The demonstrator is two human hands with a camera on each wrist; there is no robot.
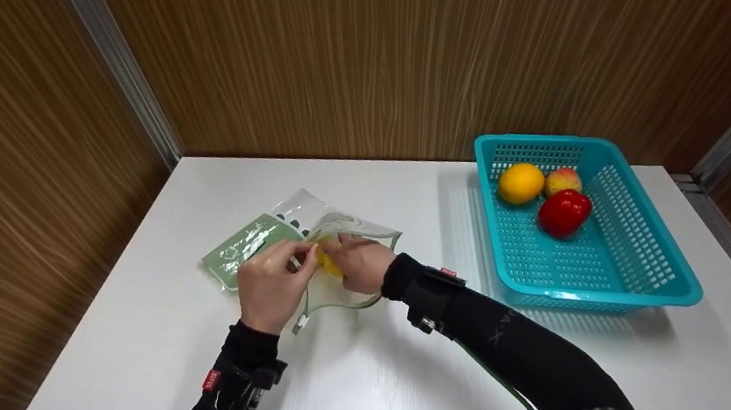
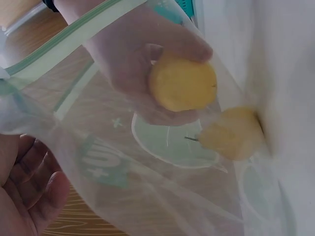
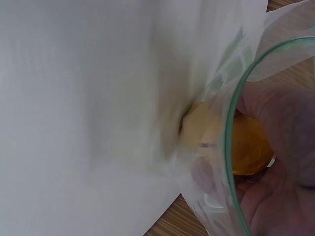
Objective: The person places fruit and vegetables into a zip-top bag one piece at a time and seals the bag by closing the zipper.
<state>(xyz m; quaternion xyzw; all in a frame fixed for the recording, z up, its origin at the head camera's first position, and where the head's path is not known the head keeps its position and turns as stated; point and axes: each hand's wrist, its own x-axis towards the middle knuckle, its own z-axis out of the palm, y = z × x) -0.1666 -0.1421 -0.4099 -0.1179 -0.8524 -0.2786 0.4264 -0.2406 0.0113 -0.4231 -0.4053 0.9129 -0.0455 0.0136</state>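
A clear zip bag point(image 1: 345, 298) with a green-edged mouth lies on its side on the table, its mouth spread open. My left hand point(image 1: 272, 283) pinches the rim of the bag between thumb and fingertips. Through that mouth reaches my right hand point(image 1: 362, 266), which grips a round yellow fruit point(image 2: 182, 83) inside. Beside the held fruit, a yellow pear point(image 2: 234, 133) with a dark stem rests within the bag, seen hazily through the plastic. In the right wrist view, the bag wall partly veils the fingers and the held fruit point(image 3: 251, 147).
A turquoise basket point(image 1: 627, 297) stands at the right, holding an orange-yellow fruit point(image 1: 521, 183), a peach point(image 1: 564, 180) and a red bell pepper point(image 1: 564, 214). Left of the bag mouth lies a green printed plastic panel point(image 1: 241, 256). Wood-grained walls point(image 1: 326, 58) rise behind the white table point(image 1: 346, 393).
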